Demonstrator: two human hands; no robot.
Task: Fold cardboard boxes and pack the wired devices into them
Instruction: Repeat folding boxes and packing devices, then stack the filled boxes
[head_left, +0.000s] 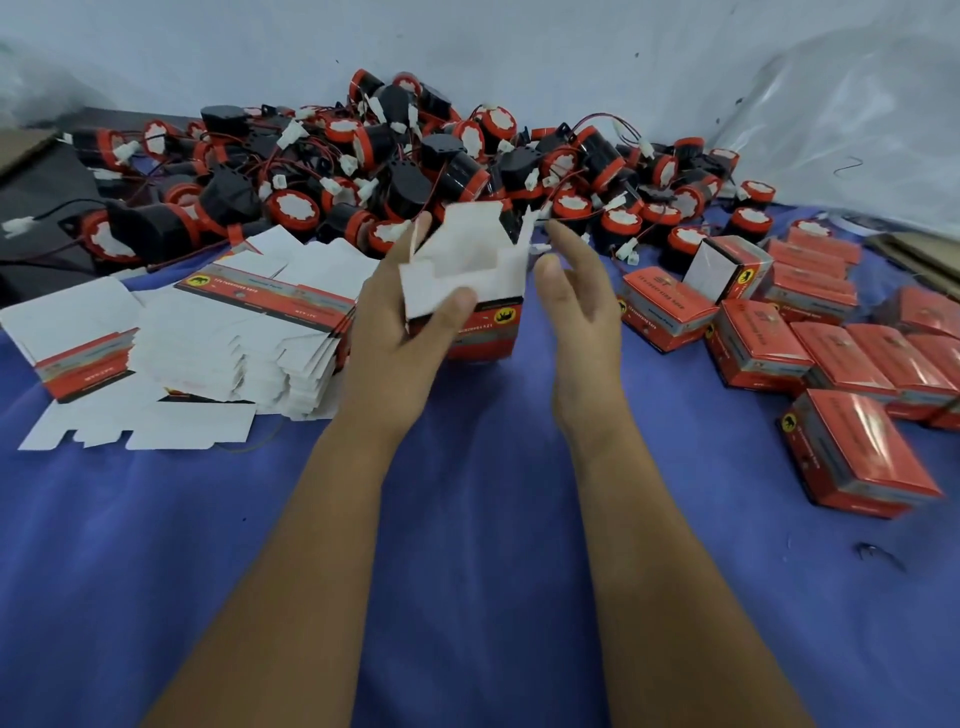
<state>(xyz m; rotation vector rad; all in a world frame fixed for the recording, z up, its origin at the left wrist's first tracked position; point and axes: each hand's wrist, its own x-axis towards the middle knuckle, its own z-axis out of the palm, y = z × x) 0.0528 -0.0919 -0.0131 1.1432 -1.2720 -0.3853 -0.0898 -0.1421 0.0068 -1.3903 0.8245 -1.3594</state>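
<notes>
left hand (395, 317): we grip the open box (470, 291), thumb on a white flap
right hand (571, 291): ours, fingers relaxed, just beside it
wired devices (395, 156): heaped behind
flat boxes (234, 332): left

blue cloth (467, 519) | clear plastic sheet (857, 130) far right | white wall (467, 41)

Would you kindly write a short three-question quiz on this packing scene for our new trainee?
1. True or false: the box in the left hand has its top flaps open.
2. The flat unfolded boxes lie: A) left of the hands, B) right, C) behind the device pile.
3. Fill in: the right hand holds ____.

Key: 1 true; 2 A; 3 nothing.
</notes>
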